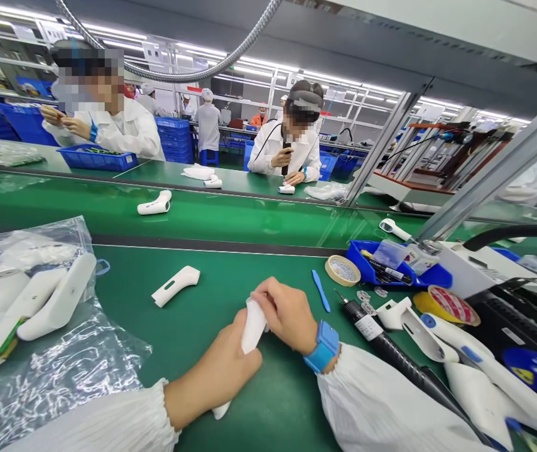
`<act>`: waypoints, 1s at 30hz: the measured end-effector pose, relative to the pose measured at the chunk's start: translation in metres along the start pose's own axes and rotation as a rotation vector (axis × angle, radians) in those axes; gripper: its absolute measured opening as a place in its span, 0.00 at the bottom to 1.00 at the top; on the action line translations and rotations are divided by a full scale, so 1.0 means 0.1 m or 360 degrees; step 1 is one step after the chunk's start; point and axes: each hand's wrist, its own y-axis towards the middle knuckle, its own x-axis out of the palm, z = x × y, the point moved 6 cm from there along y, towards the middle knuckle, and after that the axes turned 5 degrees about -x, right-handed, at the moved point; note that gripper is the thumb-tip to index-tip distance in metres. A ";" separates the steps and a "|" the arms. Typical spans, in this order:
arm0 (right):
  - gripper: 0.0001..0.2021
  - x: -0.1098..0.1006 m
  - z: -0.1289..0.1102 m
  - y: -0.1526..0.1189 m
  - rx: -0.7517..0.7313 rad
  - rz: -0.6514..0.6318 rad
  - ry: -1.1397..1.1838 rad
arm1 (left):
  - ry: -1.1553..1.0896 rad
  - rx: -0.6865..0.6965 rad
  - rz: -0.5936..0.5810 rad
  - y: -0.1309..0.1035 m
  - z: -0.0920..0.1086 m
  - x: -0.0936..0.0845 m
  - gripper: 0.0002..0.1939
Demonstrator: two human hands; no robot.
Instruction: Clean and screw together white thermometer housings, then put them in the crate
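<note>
Both hands are on one white plastic device housing (pixel 253 328), curved and smooth, held over the green bench. My left hand (pixel 223 358) wraps round its body, with the lower end showing beneath the palm. At its upper end, my right hand (pixel 289 314) pinches with thumb and fingers; the fingertips partly hide that end. A blue band sits on my right wrist. Left of my hands lies a separate white housing shell (pixel 176 285) with an oval slot.
At left, a clear plastic bag (pixel 103 351) lies with several white shells. To the right are a blue pry tool (pixel 321 290), a tape roll (pixel 342 270), an electric screwdriver (pixel 367 326), a blue tray (pixel 426 276) and white devices. Co-workers sit beyond the green conveyor (pixel 249 220).
</note>
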 end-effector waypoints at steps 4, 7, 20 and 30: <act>0.10 0.00 -0.08 0.01 -0.0219 0.0014 -0.0021 | -0.0027 0.0132 -0.0034 -0.01 0.07 0.00 0.11; 0.10 0.00 -0.08 0.02 -0.0193 0.0019 -0.0047 | 0.0008 0.0104 -0.0027 -0.01 0.05 0.01 0.14; 0.11 0.03 -0.06 0.01 -0.0081 0.0008 -0.0119 | 0.0013 0.0065 -0.0018 0.00 0.00 0.02 0.16; 0.08 -0.21 0.48 0.02 0.0626 0.0250 0.0803 | 0.0006 0.0073 -0.0075 -0.05 0.03 0.01 0.18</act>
